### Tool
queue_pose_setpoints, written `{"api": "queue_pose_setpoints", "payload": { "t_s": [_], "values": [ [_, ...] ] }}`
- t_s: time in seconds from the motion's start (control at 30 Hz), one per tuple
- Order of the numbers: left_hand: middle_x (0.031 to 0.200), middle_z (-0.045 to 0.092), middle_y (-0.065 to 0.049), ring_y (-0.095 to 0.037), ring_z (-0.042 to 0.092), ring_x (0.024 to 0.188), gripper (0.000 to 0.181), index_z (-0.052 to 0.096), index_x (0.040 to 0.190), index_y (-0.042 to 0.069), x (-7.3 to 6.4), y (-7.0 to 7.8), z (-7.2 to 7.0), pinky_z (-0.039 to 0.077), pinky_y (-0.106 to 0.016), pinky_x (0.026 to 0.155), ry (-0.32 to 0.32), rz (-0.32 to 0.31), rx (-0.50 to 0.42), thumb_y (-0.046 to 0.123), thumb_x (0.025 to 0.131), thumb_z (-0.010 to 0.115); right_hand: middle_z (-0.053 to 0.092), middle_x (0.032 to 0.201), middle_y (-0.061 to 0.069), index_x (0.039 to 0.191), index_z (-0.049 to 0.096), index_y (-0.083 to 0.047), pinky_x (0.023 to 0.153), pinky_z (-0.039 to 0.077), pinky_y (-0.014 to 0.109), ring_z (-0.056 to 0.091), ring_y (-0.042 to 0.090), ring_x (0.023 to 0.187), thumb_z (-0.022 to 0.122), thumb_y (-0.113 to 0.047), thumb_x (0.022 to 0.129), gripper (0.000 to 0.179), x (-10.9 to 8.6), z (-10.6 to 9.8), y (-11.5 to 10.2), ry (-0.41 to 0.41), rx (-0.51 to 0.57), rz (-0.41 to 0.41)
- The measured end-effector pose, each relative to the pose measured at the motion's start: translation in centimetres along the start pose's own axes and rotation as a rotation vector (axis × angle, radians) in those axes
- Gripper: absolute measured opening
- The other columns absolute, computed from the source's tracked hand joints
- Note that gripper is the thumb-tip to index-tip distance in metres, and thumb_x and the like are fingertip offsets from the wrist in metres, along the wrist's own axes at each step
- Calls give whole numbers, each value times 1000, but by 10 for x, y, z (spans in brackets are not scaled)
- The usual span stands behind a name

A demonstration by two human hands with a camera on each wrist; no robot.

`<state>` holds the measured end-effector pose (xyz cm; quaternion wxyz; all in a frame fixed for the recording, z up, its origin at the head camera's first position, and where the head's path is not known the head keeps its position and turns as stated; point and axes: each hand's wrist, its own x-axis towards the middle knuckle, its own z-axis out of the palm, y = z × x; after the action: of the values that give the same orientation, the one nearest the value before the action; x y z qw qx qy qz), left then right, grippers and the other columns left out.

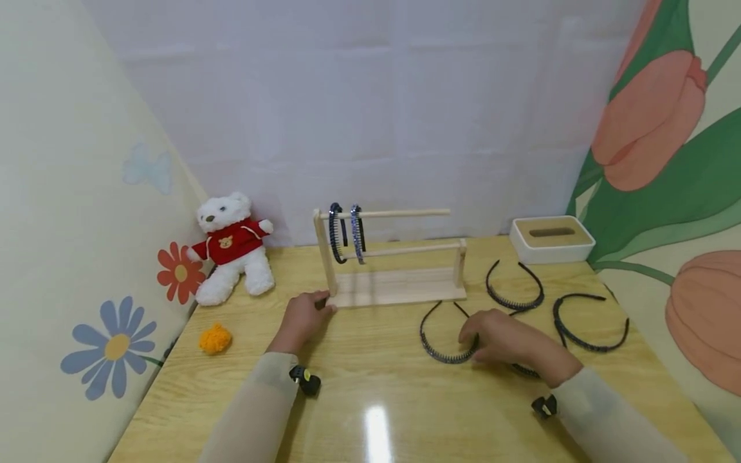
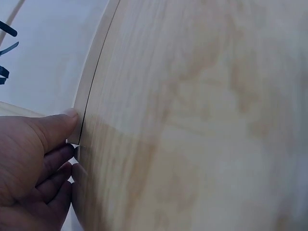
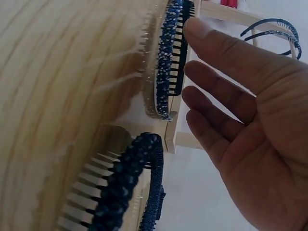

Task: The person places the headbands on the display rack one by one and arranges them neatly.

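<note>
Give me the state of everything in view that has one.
Wooden rack: upright
Hung headbands: over the upper rod
Loose headbands: lying on the tabletop
Left grip: holding the rack's end
Right grip: relaxed, holding nothing
Teddy bear: propped upright
Tissue box: no tissue showing

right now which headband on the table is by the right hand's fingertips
The leftmost loose headband, glittery, in front of the wooden rack. The right hand has its fingertips beside it; the other loose headbands lie farther right.
</note>
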<state>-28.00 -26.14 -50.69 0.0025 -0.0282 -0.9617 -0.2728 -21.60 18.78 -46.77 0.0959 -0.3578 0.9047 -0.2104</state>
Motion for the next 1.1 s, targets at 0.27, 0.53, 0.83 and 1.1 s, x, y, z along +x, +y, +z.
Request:
{"api": "queue_pose_setpoints", "payload": {
  "t_s": [0.27, 0.53, 0.83, 1.1],
  "values": [
    [152, 64, -23, -49, 59, 141, 46, 68, 148, 5, -5, 0, 1, 49, -62, 118, -3, -14, 9, 23, 106, 73, 79, 111, -4, 106, 84, -16, 98, 61, 44, 72, 20, 107, 91, -6, 86, 24, 4, 9, 8, 10, -39, -96],
    [153, 64, -22, -48, 58, 143, 47, 67, 149, 5, -1, -1, 0, 49, -62, 118, 4, -14, -9, 24, 106, 74, 79, 98, -9, 96, 85, -19, 90, 60, 36, 70, 11, 96, 88, 1, 83, 24, 9, 12, 7, 32, -119, -203],
    [155, 61, -23, -48, 56, 145, 49, 66, 151, 6, -1, 0, -1, 48, -62, 120, -12, -16, 6, 25, 107, 72, 80, 103, -11, 104, 87, -19, 93, 61, 32, 70, 7, 100, 86, -8, 91, 17, 14, 14, -15, 12, -3, -217],
    [154, 61, -25, -48, 56, 145, 48, 66, 150, 4, -3, 1, 0, 47, -61, 121, -8, -11, -17, 24, 107, 73, 79, 103, 1, 111, 77, -2, 90, 63, 35, 71, 12, 96, 78, -15, 102, 16, 25, 5, -29, 114, 628, -86]
  ]
}}
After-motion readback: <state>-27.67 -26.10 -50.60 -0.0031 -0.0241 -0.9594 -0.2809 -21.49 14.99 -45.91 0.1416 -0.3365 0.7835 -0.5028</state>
